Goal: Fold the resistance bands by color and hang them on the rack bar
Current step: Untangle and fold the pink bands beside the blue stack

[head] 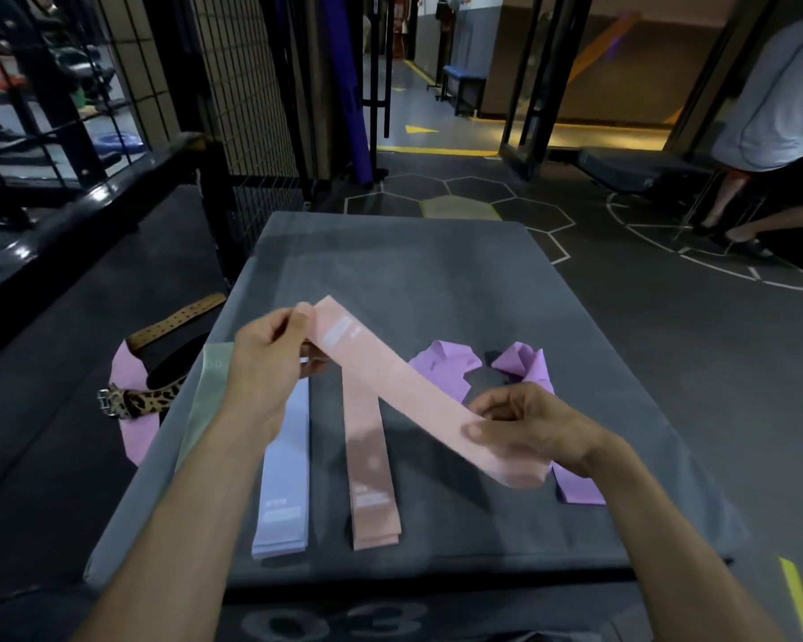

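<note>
Pink band stretched out between both hands, mid-fold over the counter

Head view: left hand (270, 359) pinches the far end of the light pink band (390, 386) up high, and right hand (525, 428) pinches the near end lower down, so the strip hangs taut on a diagonal above the counter (436, 252); my guess is that keeps it flat and untwisted before the ends get brought together. Under it a darker pink band (372, 474) and a lavender-blue band (284, 484) lie side by side, looks like sorting by color. A pale green band (205, 400) drapes over the left edge, and crumpled purple bands (441, 368) wait on the right. A leopard-print belt (135, 400) sits off to the left. I can't pick out the rack bar for sure.
</note>
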`<state>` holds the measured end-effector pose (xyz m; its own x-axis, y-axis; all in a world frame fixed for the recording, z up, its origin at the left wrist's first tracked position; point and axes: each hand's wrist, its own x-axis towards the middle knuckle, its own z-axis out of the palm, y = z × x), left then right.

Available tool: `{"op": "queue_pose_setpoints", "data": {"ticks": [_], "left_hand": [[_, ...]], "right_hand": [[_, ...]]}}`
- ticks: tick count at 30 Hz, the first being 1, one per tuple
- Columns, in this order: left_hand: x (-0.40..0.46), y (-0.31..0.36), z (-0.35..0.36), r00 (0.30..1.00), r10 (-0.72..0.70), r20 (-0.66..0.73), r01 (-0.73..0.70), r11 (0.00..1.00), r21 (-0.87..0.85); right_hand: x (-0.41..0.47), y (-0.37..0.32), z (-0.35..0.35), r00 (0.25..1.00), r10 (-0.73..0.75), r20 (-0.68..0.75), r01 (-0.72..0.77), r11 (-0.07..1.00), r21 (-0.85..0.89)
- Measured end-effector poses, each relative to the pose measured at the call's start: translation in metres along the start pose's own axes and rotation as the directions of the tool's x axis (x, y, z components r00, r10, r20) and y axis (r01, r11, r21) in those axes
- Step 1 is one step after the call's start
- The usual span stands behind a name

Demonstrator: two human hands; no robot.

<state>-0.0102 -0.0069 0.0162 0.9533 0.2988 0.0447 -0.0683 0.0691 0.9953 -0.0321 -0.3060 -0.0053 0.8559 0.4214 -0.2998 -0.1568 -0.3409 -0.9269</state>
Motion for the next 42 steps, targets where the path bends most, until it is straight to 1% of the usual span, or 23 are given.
{"op": "queue_pose_setpoints", "data": {"ticks": [3, 6, 8, 11, 14, 16, 19, 23, 27, 30, 34, 36, 40, 42], "left_hand": [[0.009, -0.008, -0.018, 1.000, -0.015, 0.003, 0.014, 0.994, 0.109], [0.014, -0.016, -0.033, 1.000, 0.012, 0.017, -0.015, 0.980, 0.196], [0.016, -0.019, -0.042, 0.999, 0.025, 0.027, -0.030, 0.977, 0.211], [0.020, -0.021, -0.051, 1.000, 0.017, 0.003, -0.018, 0.978, 0.208], [0.023, -0.020, -0.057, 0.999, 0.022, -0.023, -0.017, 0.979, 0.201], [0.023, -0.019, -0.059, 1.000, 0.020, -0.024, -0.015, 0.981, 0.194], [0.022, -0.018, -0.063, 0.999, -0.040, 0.002, 0.039, 0.981, 0.189], [0.020, -0.019, -0.067, 0.993, -0.104, 0.056, 0.084, 0.957, 0.277], [0.019, -0.017, -0.065, 0.975, -0.201, 0.090, 0.171, 0.947, 0.271], [0.019, -0.014, -0.067, 0.965, -0.239, 0.108, 0.211, 0.952, 0.219], [0.017, -0.012, -0.075, 0.953, -0.239, 0.184, 0.183, 0.943, 0.279], [0.015, -0.012, -0.079, 0.955, -0.222, 0.198, 0.153, 0.937, 0.314], [0.012, -0.012, -0.081, 0.963, -0.129, 0.238, 0.033, 0.928, 0.371], [0.011, -0.013, -0.082, 0.957, -0.110, 0.270, -0.008, 0.916, 0.402]], "right_hand": [[0.002, 0.012, -0.007, 0.998, 0.049, 0.044, -0.050, 0.998, 0.041], [0.005, 0.017, -0.010, 0.995, 0.095, 0.021, -0.096, 0.993, 0.065], [0.006, 0.018, -0.012, 0.991, 0.129, -0.021, -0.126, 0.988, 0.086], [0.008, 0.019, -0.012, 0.985, 0.159, -0.066, -0.150, 0.980, 0.131], [0.012, 0.021, -0.014, 0.979, 0.177, -0.102, -0.153, 0.965, 0.212], [0.013, 0.021, -0.014, 0.977, 0.176, -0.123, -0.145, 0.964, 0.225], [0.013, 0.019, -0.015, 0.957, 0.192, -0.218, -0.133, 0.956, 0.261], [0.018, 0.021, -0.016, 0.887, 0.215, -0.410, -0.087, 0.947, 0.309], [0.022, 0.020, -0.015, 0.858, 0.218, -0.466, -0.025, 0.922, 0.386], [0.025, 0.020, -0.014, 0.841, 0.210, -0.498, -0.019, 0.932, 0.361], [0.029, 0.023, -0.015, 0.808, 0.186, -0.559, 0.011, 0.943, 0.331], [0.029, 0.024, -0.015, 0.797, 0.182, -0.576, 0.017, 0.946, 0.323], [0.032, 0.027, -0.014, 0.775, 0.171, -0.608, -0.032, 0.972, 0.232], [0.034, 0.030, -0.013, 0.757, 0.179, -0.628, -0.053, 0.975, 0.214]]}}
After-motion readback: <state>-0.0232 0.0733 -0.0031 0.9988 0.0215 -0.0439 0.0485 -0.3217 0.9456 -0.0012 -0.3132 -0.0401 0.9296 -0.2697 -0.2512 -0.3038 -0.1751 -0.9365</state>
